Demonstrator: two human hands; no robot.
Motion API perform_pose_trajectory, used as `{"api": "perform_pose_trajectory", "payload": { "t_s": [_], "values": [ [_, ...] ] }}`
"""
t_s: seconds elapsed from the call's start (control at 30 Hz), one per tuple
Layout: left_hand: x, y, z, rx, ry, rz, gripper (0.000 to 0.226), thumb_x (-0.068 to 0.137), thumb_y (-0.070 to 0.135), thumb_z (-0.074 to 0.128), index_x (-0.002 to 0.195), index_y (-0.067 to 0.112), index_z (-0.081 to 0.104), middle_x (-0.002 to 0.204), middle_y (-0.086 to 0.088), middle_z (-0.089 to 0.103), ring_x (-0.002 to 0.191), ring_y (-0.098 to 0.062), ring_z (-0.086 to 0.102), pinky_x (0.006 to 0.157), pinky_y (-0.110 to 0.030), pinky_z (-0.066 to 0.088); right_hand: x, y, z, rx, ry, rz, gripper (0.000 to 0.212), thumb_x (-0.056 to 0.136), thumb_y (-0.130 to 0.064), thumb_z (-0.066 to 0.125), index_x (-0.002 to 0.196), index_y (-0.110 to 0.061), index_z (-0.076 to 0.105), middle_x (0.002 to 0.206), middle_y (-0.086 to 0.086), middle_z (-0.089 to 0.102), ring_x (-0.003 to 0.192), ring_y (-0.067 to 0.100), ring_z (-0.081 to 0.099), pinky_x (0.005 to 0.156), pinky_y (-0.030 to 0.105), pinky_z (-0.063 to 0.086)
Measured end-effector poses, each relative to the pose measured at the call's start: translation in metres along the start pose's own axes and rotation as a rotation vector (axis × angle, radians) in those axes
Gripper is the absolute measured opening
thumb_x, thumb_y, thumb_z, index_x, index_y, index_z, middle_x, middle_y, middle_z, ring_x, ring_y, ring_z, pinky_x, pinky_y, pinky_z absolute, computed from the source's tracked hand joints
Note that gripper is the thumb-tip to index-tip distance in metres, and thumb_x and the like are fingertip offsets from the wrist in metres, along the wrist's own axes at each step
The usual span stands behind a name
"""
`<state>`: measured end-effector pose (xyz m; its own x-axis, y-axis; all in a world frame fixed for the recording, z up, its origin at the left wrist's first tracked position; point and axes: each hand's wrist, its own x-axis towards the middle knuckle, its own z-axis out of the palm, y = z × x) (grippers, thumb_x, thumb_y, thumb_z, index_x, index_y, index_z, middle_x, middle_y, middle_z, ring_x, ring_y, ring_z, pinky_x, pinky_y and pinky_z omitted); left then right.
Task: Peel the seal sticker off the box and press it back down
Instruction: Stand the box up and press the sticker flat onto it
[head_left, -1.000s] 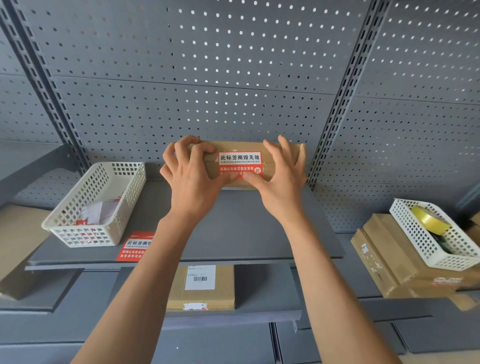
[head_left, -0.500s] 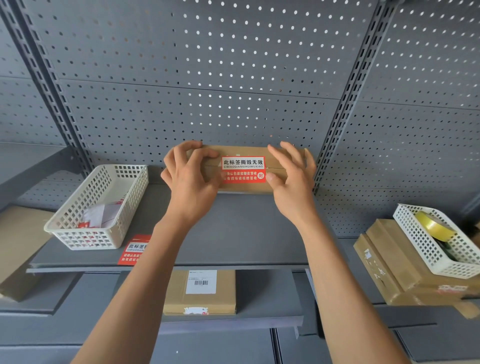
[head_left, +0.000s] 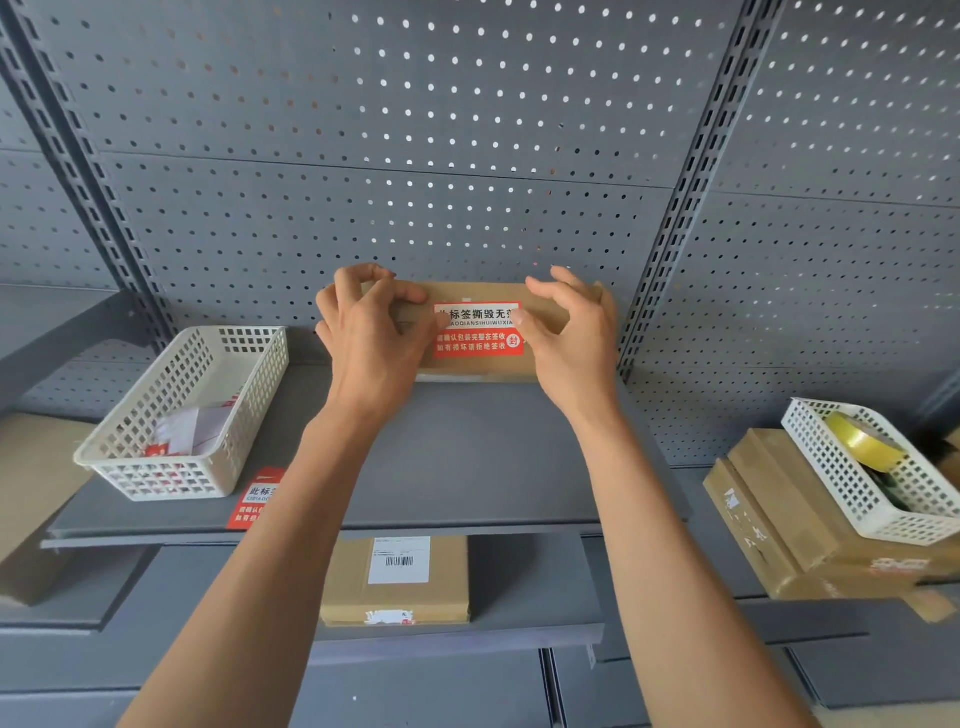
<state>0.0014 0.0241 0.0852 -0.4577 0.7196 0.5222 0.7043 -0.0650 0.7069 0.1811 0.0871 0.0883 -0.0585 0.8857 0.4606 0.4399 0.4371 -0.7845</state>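
A flat brown cardboard box (head_left: 540, 312) stands at the back of the grey shelf (head_left: 467, 467), against the pegboard. A red and white seal sticker (head_left: 478, 332) with printed characters lies flat across its front. My left hand (head_left: 371, 338) curls over the box's left end, fingers bent on its top edge. My right hand (head_left: 571, 338) is at the sticker's right edge, thumb touching it and fingers arched above the box. The box's two ends are hidden behind my hands.
A white mesh basket (head_left: 187, 410) with paper slips sits at the shelf's left, a loose red sticker (head_left: 257, 499) beside it. Another box (head_left: 397, 579) lies on the lower shelf. At right, a basket (head_left: 878, 467) with yellow tape rests on cardboard boxes (head_left: 779, 514).
Both hands have slid outward from the middle of the sticker to its two edges, uncovering its lower red half. The view has tilted slightly.
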Motion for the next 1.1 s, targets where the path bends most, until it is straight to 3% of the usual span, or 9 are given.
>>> {"api": "perform_pose_trajectory", "payload": {
  "t_s": [0.27,0.43,0.6,0.73,0.83,0.93,1.1],
  "values": [
    [0.001,-0.006,-0.005,0.015,-0.067,0.046,0.033,0.077,0.034,0.083,0.105,0.033,0.067,0.125,0.012,0.035,0.129,-0.023,0.029,0.103,-0.030,0.022,-0.005,0.009,-0.017,-0.131,-0.209,-0.075,0.054,0.093,-0.027,0.068,0.144,-0.036,0.049,0.164,-0.014,0.024,0.153,0.023,-0.002,0.117,0.064,0.013],
    [0.001,-0.010,-0.008,0.019,-0.101,0.078,0.042,0.071,0.034,0.087,0.107,0.036,0.065,0.127,0.013,0.035,0.129,-0.021,0.028,0.105,-0.034,0.025,-0.005,0.011,-0.022,-0.167,-0.281,-0.085,0.061,0.094,-0.030,0.067,0.148,-0.039,0.042,0.166,-0.017,0.014,0.153,0.021,-0.010,0.117,0.068,0.009],
    [0.001,-0.013,-0.011,0.009,-0.117,0.098,0.055,0.062,0.034,0.093,0.110,0.037,0.065,0.129,0.012,0.035,0.130,-0.022,0.028,0.107,-0.034,0.025,-0.005,0.014,-0.027,-0.176,-0.342,-0.083,0.072,0.091,-0.020,0.071,0.150,-0.041,0.037,0.165,-0.022,0.007,0.153,0.017,-0.016,0.118,0.067,0.006],
    [-0.001,-0.010,-0.010,0.040,-0.125,0.095,0.070,0.053,0.053,0.091,0.114,0.033,0.064,0.133,0.007,0.036,0.132,-0.023,0.027,0.103,-0.033,0.023,-0.002,0.013,-0.034,-0.203,-0.439,-0.062,0.079,0.090,-0.014,0.070,0.151,-0.045,0.031,0.164,-0.026,-0.002,0.152,0.016,-0.023,0.118,0.068,0.004],
    [-0.005,-0.001,-0.002,0.113,-0.070,0.045,0.083,0.046,0.068,0.087,0.114,0.028,0.062,0.138,0.003,0.036,0.134,-0.024,0.026,0.102,-0.033,0.022,-0.005,0.006,-0.030,-0.163,-0.413,-0.035,0.072,0.088,-0.037,0.072,0.149,-0.044,0.033,0.164,-0.026,-0.003,0.151,0.016,-0.026,0.119,0.064,0.005],
    [-0.009,0.004,0.005,0.153,-0.032,0.040,0.095,0.041,0.080,0.078,0.115,0.024,0.059,0.139,0.000,0.036,0.135,-0.027,0.027,0.103,-0.038,0.024,-0.010,0.002,-0.014,-0.208,-0.288,-0.046,0.081,0.079,-0.055,0.073,0.146,-0.039,0.032,0.165,-0.020,0.001,0.151,0.022,-0.020,0.117,0.062,0.017],
    [-0.009,0.004,0.009,0.199,0.002,0.068,0.096,0.041,0.079,0.079,0.114,0.019,0.058,0.138,-0.004,0.039,0.132,-0.031,0.030,0.103,-0.042,0.027,-0.009,0.007,-0.004,-0.281,-0.228,-0.079,0.082,0.078,-0.055,0.075,0.144,-0.035,0.031,0.165,-0.015,0.005,0.151,0.031,-0.012,0.107,0.065,0.030]
  ]
}}
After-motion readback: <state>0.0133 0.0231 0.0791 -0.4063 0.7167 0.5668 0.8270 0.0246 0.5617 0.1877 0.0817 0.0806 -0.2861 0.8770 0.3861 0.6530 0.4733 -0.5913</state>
